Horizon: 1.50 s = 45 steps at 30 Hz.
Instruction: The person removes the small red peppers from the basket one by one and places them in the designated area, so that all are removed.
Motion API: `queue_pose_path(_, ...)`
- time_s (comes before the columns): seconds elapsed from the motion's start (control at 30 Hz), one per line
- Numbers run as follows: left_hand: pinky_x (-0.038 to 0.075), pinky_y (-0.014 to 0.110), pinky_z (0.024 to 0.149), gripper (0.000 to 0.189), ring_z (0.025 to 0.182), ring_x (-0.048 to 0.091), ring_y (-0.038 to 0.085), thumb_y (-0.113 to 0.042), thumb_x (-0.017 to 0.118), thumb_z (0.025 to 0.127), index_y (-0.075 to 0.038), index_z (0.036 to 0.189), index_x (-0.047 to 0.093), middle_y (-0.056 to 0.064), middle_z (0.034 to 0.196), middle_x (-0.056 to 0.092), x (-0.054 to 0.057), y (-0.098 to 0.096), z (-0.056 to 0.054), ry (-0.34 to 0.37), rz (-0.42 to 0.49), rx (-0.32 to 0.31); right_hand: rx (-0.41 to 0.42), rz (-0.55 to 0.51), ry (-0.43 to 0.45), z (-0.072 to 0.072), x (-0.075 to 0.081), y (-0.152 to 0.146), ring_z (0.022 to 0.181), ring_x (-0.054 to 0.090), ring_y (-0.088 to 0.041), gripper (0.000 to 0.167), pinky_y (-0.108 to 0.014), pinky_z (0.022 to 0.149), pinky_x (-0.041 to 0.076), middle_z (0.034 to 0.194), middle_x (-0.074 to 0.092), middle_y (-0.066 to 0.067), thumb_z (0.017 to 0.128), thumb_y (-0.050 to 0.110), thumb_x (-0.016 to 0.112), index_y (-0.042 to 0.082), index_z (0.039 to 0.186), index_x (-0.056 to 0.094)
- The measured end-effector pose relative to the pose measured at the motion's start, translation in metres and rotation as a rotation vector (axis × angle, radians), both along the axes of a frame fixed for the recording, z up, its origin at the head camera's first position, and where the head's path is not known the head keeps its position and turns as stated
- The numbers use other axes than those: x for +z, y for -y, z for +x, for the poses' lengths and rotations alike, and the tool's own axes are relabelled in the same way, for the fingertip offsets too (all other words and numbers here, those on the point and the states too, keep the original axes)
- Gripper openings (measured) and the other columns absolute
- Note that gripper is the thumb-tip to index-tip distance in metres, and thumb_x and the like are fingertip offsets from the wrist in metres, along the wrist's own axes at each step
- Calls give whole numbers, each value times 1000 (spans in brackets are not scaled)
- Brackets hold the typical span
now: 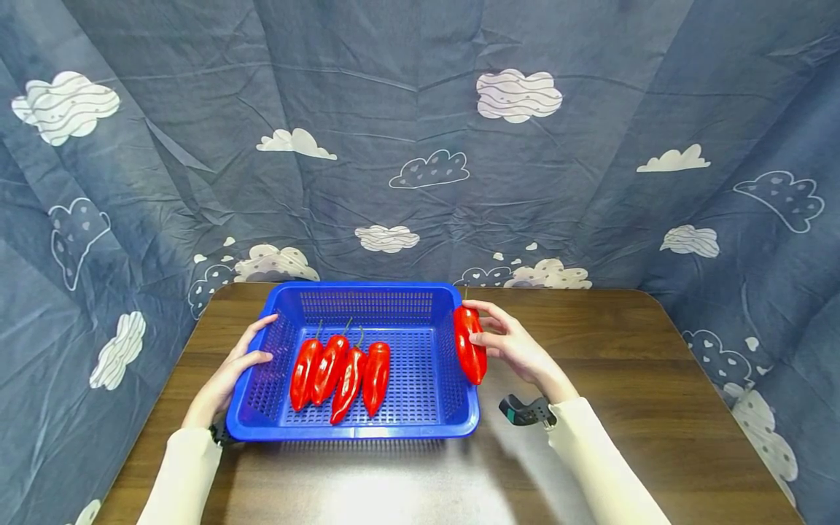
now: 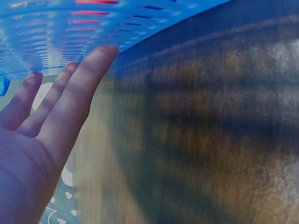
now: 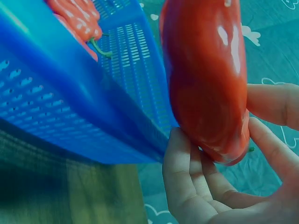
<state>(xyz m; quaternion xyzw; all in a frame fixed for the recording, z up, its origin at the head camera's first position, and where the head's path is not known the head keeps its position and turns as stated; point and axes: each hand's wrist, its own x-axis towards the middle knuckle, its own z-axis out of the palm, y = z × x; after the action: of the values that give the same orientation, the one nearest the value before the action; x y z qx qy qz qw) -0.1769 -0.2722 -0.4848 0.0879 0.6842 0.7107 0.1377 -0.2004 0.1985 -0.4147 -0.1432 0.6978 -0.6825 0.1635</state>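
A slate-blue curtain [image 1: 420, 36] fills the back, creased all over and dotted with pale clouds [image 1: 518, 95]. Down to the wooden table [image 1: 623, 357], brown and grainy, a bright glare along its near side. And there's the blue basket [image 1: 354, 433], broad and perforated, sitting left of centre! Two cream sleeves [image 1: 593, 459] reach in from the near edge.

Left hand [image 1: 223, 375] on the basket's left end: it grips the rim, thumb and a finger over the top, other fingers stretched against the outer wall. Over to the right hand [image 1: 518, 350], and it's clamped on a red pepper, thumb one side, fingers the other! That held pepper [image 1: 469, 350] is upright at the basket's right rim; whether they touch, I can't tell.

Inside, four more red peppers [image 1: 305, 373] lie in a slanting row, left to middle. Black wrist device [image 1: 525, 410] on the right arm. Smallest of all, thin green stems [image 1: 362, 335], pointing to the far side.
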Motion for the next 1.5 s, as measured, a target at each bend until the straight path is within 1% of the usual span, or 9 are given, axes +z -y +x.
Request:
queue_pose_path(0.07,49,45,80,64,111,47,31,-4,39,95,-27,151,19,24,145,16,0,0,0,0,7,-4,-5,-11,0,1,-1,-3,98,58,-25,57,-39,77,53,120,44,-29,88,-5,54,3,142,36)
queue_pose_path(0.27,48,45,81,64,112,46,31,-5,39,96,-28,152,18,23,145,16,0,-1,0,6,10,-7,-24,-34,4,2,-4,-15,97,58,-24,55,-40,78,53,119,44,-27,89,-5,54,9,141,42)
queue_pose_path(0.43,48,46,81,64,112,46,32,-5,39,96,-28,152,18,23,146,15,1,-1,1,14,12,-11,-46,-42,1,2,-4,-24,96,58,-23,55,-40,78,53,117,44,-24,89,-5,54,9,141,42)
queue_pose_path(0.7,48,46,81,63,111,47,29,-6,38,97,-29,152,17,22,145,15,3,-1,1,13,13,-18,-65,-40,-10,4,-6,-33,96,58,-23,51,-40,79,53,117,45,-23,90,-3,53,16,138,48)
queue_pose_path(0.97,48,45,81,63,112,47,27,-6,39,97,-29,152,18,20,145,15,2,-1,2,14,8,-11,-83,-36,12,4,-13,-37,97,58,-22,52,-39,79,52,119,43,-25,91,-3,52,14,140,46)
queue_pose_path(1.3,47,45,82,61,113,44,29,-9,38,98,-30,152,17,21,147,14,0,-1,2,17,-11,-6,-88,-52,22,5,-18,-39,95,59,-21,53,-40,80,52,117,45,-24,90,-4,54,11,139,45)
queue_pose_path(1.4,48,45,82,61,113,45,28,-8,39,98,-30,151,18,21,146,14,0,-1,2,13,-10,-5,-91,-51,23,5,-19,-40,96,58,-21,53,-39,79,52,118,44,-24,90,-4,54,13,139,46)
queue_pose_path(1.5,48,45,81,62,113,45,28,-7,39,97,-29,151,19,21,146,14,0,0,2,4,-4,-4,-97,-44,24,5,-20,-43,97,58,-22,52,-39,79,52,119,43,-25,90,-3,53,18,137,49)
